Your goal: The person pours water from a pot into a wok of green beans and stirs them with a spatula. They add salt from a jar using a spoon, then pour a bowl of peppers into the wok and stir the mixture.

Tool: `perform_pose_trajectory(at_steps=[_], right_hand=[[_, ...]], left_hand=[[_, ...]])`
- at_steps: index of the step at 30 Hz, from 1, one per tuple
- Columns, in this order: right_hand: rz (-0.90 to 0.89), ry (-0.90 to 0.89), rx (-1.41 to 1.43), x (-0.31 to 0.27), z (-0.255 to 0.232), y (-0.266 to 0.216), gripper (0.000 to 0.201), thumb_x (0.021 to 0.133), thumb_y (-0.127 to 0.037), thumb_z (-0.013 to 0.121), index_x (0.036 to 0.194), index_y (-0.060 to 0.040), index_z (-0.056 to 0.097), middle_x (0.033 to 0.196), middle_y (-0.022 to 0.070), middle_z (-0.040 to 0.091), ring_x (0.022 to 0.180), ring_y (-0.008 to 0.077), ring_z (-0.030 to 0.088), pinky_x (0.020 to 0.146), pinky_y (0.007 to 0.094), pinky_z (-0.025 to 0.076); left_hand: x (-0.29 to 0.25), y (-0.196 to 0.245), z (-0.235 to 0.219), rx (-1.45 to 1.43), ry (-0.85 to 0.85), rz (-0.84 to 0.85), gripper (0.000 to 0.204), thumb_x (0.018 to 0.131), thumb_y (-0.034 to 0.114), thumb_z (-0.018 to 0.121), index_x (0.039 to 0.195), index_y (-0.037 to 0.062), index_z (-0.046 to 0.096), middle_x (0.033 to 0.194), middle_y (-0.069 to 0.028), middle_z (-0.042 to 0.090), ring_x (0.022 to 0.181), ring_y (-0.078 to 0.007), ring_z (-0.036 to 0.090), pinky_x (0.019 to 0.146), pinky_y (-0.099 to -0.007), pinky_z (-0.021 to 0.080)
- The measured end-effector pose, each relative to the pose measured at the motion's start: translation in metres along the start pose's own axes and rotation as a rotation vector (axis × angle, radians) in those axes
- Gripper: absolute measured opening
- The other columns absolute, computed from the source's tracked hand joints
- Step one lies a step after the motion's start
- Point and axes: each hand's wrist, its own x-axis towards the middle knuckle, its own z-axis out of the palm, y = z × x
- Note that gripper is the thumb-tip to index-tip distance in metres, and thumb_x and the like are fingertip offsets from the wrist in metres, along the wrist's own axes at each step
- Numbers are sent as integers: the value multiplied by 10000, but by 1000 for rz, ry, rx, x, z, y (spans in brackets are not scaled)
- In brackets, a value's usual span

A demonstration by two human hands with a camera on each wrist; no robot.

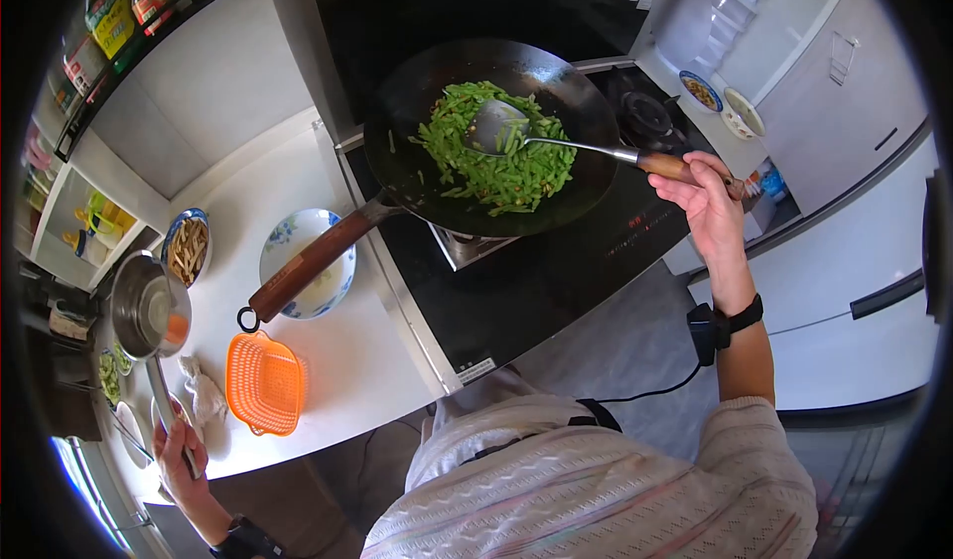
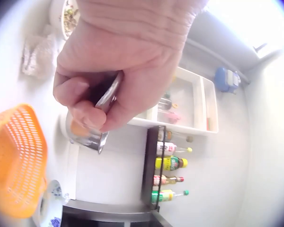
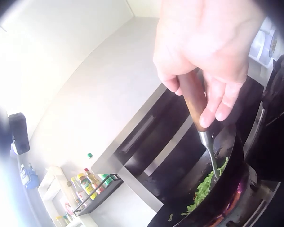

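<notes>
Chopped green vegetables lie in a dark wok on the stove. The metal head of a spatula rests among them. My right hand holds its wooden handle, thumb and fingers around it; the right wrist view shows the handle under the palm. At the left, my left hand grips the handle of a metal ladle-like pan, raised over the counter. In the left wrist view, fingers curl round that handle, and the hand hides part of the metal bowl.
The wok's long handle reaches over a blue-patterned bowl. An orange basket stands near the counter's front edge. Behind are a bowl of brown strips and a bottle rack. Two bowls sit at back right.
</notes>
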Motion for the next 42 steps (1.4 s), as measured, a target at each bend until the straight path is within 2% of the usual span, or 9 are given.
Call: perform_pose_trajectory(at_steps=[6, 11, 16, 18, 23, 30, 33, 40, 42], right_hand=[[28, -54, 48, 17, -12, 2, 183, 878, -123, 485, 1002, 8, 518, 949, 236, 606, 792, 330, 645, 679, 334, 543], [69, -74, 72, 27, -23, 4, 191, 865, -136, 519, 990, 7, 525, 919, 219, 618, 765, 302, 652, 664, 326, 542], [82, -95, 96, 33, -31, 5, 193, 861, -142, 530, 992, 0, 533, 919, 207, 624, 763, 286, 655, 646, 318, 539], [90, -98, 101, 34, -32, 2, 191, 861, -146, 534, 990, -6, 537, 909, 203, 629, 754, 279, 657, 641, 311, 537], [112, -91, 103, 36, -35, 1, 183, 861, -147, 533, 984, -11, 544, 891, 194, 636, 743, 268, 660, 644, 305, 535], [122, -104, 125, 40, -43, -1, 191, 857, -155, 541, 983, -12, 546, 899, 196, 635, 746, 274, 659, 634, 305, 537], [139, -103, 144, 42, -48, -2, 197, 857, -156, 541, 986, -6, 544, 906, 203, 631, 748, 282, 658, 636, 314, 539], [152, -82, 121, 39, -51, -1, 224, 870, -173, 517, 1007, 3, 537, 919, 222, 623, 753, 298, 655, 640, 326, 546], [158, -75, 93, 37, -48, -1, 246, 876, -195, 506, 1026, -2, 535, 929, 220, 623, 767, 299, 653, 642, 325, 547]], left_hand=[[-7, 49, 100, 22, -84, 115, 249, 863, 136, 516, 1056, -21, 500, 581, -7, 448, 333, -47, 334, 287, -171, 254], [3, 66, 202, -53, -183, -50, 226, 837, 68, 501, 1035, -39, 506, 577, -44, 466, 346, -81, 382, 311, -189, 288], [24, 49, 292, -11, -382, -133, 242, 798, 89, 540, 995, -51, 520, 608, -58, 498, 365, -114, 425, 339, -200, 338], [31, 42, 322, 53, -468, -106, 221, 803, 95, 536, 966, -54, 526, 608, -56, 498, 376, -114, 429, 349, -208, 339], [41, 22, 370, 137, -494, -69, 197, 792, 95, 537, 930, -46, 533, 598, -48, 498, 352, -106, 417, 339, -209, 318], [46, 16, 388, 240, -450, -51, 190, 774, 105, 561, 884, -47, 538, 587, -57, 504, 383, -126, 442, 363, -229, 344], [45, 22, 380, 126, -438, -77, 208, 779, 104, 561, 917, -50, 538, 597, -59, 506, 382, -126, 439, 364, -228, 339], [45, 38, 320, -110, -393, -101, 225, 826, 126, 548, 982, -35, 528, 618, -47, 503, 380, -107, 424, 343, -199, 309], [44, 43, 290, -128, -316, -66, 227, 834, 114, 541, 1007, -33, 533, 604, -47, 503, 375, -105, 427, 334, -191, 310]])
